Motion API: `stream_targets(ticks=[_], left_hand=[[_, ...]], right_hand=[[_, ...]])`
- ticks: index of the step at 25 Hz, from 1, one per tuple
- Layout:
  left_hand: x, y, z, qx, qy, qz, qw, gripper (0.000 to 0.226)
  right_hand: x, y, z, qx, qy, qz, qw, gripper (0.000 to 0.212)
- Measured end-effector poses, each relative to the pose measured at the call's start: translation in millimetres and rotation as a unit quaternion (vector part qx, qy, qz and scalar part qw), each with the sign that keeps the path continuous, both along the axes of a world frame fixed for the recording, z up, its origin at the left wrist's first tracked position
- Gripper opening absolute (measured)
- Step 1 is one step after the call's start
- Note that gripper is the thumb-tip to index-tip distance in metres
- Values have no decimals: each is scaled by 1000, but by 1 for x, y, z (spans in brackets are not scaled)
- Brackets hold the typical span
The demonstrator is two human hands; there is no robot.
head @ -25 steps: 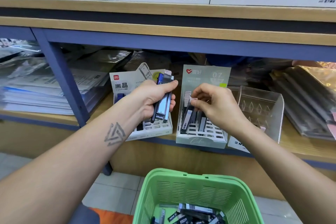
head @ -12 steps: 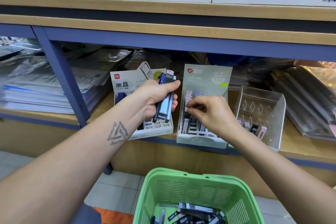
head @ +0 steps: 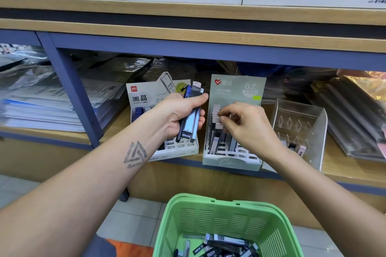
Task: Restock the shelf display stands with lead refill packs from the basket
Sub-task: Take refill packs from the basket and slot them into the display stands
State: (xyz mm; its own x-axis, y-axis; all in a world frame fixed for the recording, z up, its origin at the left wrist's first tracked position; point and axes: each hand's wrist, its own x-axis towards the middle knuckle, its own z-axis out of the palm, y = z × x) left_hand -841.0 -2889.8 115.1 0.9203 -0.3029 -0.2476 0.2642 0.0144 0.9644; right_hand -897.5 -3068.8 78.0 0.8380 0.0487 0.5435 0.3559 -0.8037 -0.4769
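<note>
- Risk, left side: our left hand (head: 181, 117) carries a loose bundle of lead refill packs (head: 191, 115) in front of the white display stand (head: 167, 129). The packs are slim and slick-looking, so we judge one could slide out the bottom of the bundle if the grip eases, and drop to the floor or back into the basket.
- Risk, middle: our right hand (head: 246, 125) works in the crowded upper rows of the grey-green 0.7 stand (head: 236, 123). A pack forced in crooked could tip its neighbours or shove the light card stand back on the shelf (head: 344, 165).
- Risk, sorting: the white stand is marked 0.5 and the grey-green one 0.7, so a wrong-size pack in a slot is likely if we skip reading labels.
- Left fingers: curled tight around the bundle, thumb pressed across the front.
- Right fingers (head: 224, 119): narrow, tips pinched at the pack tops in the 0.7 stand. We cannot tell if they pinch a pack or only touch it.
- Stock: more packs lie in the green basket (head: 208, 213) below; a few stand in the clear acrylic stand (head: 300, 129) on the right.
</note>
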Motion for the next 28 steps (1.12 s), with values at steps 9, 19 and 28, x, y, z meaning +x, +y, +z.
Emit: stream_targets(ticks=[9,19,28], left_hand=[[-3,-2,1,4,-1,-4,1000,23],[-5,-3,0,3,0,-11,1000,23],[-12,-7,3,-12,-15,-93,995,18]], right_hand=[[2,8,-9,-20,38,20,999,12],[1,3,-8,-29,2,16,999,10],[-2,4,22,342,106,34,933,12]])
